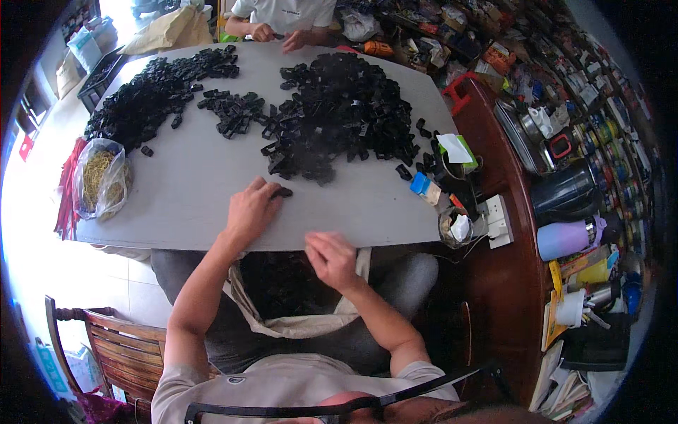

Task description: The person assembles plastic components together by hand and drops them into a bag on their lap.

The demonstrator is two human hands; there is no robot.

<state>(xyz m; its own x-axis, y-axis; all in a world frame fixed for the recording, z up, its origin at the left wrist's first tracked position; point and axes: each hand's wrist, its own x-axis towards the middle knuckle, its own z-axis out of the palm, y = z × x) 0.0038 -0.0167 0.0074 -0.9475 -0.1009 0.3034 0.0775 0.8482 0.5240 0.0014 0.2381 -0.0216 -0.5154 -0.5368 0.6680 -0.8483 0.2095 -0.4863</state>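
The pale grey table [191,194] stood in a crowded room, and heaps of small black plastic parts [346,106] covered much of its far half. The left forearm [215,272] reached forward and slightly rightward. The left hand [251,212] was low at the tabletop, its fingers bent and close together; their tips touched a single black part [282,192], but I could not tell whether they gripped it. The right hand [332,260], somewhat blurred, was over the open cloth sack [300,327] at the lap; its fingers were curled loosely, and I could not tell whether they held anything.
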